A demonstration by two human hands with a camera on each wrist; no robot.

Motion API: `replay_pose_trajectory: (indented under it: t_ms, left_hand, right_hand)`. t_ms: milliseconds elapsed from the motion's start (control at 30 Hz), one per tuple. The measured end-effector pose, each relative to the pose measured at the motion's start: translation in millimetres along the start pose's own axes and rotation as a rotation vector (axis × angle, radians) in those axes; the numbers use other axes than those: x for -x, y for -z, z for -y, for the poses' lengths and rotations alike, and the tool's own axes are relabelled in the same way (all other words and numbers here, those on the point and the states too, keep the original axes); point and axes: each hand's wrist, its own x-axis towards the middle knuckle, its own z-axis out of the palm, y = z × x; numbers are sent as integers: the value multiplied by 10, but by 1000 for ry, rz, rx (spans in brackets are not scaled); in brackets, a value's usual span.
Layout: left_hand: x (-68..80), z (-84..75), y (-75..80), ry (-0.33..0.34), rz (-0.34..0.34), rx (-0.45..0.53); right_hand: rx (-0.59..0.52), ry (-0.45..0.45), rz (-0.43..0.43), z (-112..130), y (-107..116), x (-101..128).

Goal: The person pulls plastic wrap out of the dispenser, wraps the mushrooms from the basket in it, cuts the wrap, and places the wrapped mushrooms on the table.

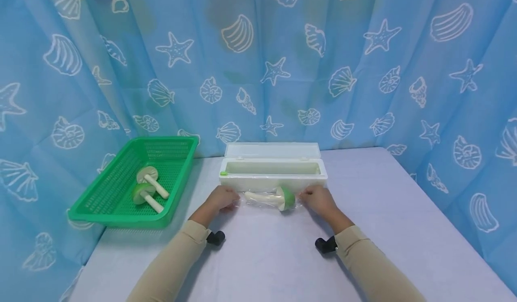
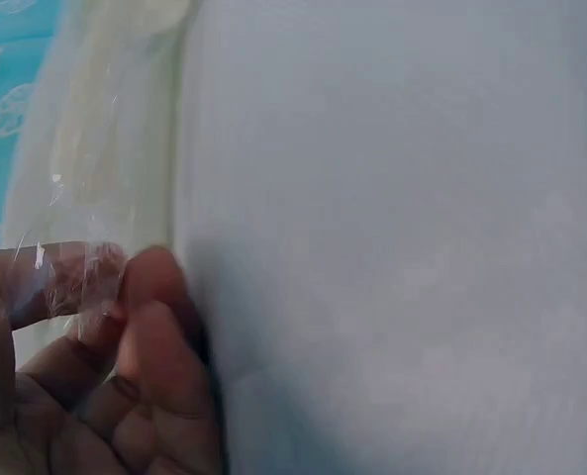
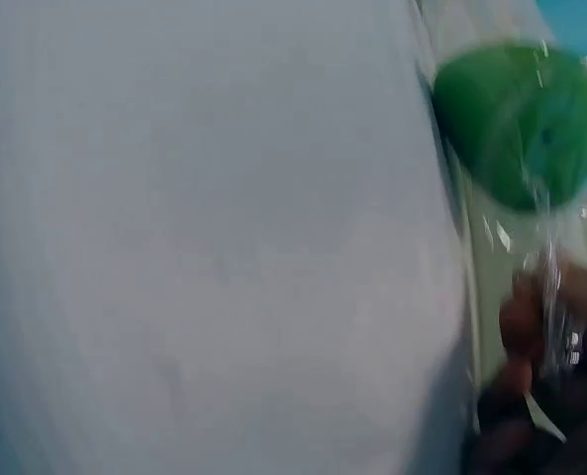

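The green-capped mushroom (image 1: 278, 199) is in clear film (image 2: 60, 267) just before the white box (image 1: 258, 183), long axis side to side, stem (image 1: 258, 197) leftward, cap (image 1: 289, 199) rightward; left hand (image 1: 222, 198) and right hand (image 1: 319, 199) pinch the film's ends

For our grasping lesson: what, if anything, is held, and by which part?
Clear plastic film wrapped around a green-capped mushroom: the left hand pinches its stem-side end, the right hand its cap-side end.

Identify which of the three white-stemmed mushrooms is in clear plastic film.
The green-capped mushroom between the left hand and right hand; the other two lie unwrapped in the green plastic basket.
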Motion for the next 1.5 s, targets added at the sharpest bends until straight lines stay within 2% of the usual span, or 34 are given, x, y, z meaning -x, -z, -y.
replay_pose_trajectory:
  t_ms: [100, 333, 400, 467, 567, 667, 733, 867, 1000, 1067, 1133, 1300, 1400, 1500]
  left_hand:
    - [6, 25, 64, -10, 31, 69]
    - [38, 142, 218, -2, 89, 188]
    - [56, 159, 266, 3, 109, 192]
    - [77, 161, 324, 0, 107, 155]
    - [87, 129, 438, -8, 39, 98]
    - [57, 56, 553, -32, -106, 58]
    - [22, 2, 599, -69, -191, 54]
    - [-71, -40, 586, -209, -274, 78]
    - [-154, 3, 497, -398, -333, 167]
    - [-190, 2, 450, -457, -357, 191]
    - [-222, -1, 411, -460, -344, 214]
    - [-299, -7, 356, -379, -269, 252]
    - [-339, 6, 341, -353, -273, 233]
    - [-379, 26, 344, -359, -296, 213]
  right_hand:
    - [-115, -12, 52, -5, 74, -22]
    - [-282, 40, 268, -67, 294, -51]
    - [-298, 24, 295, -67, 380, -43]
    - [-254, 0, 280, -26, 472, -32]
    - [-98, -6, 187, 144, 599, -54]
    - [23, 43, 92, 426, 652, -124]
    - [67, 102, 73, 644, 635, -182]
    - [119, 224, 114, 1039, 457, -348]
    - [139, 353, 192, 1346, 141, -544]
    - [145, 400, 215, 1466, -14, -617]
    - [151, 424, 219, 1572, -160, -659]
    - [129, 438, 145, 1799, -466, -650]
    - [138, 452, 72, 1912, -635, -641]
    - [166, 435, 16, 2019, -781, -639]
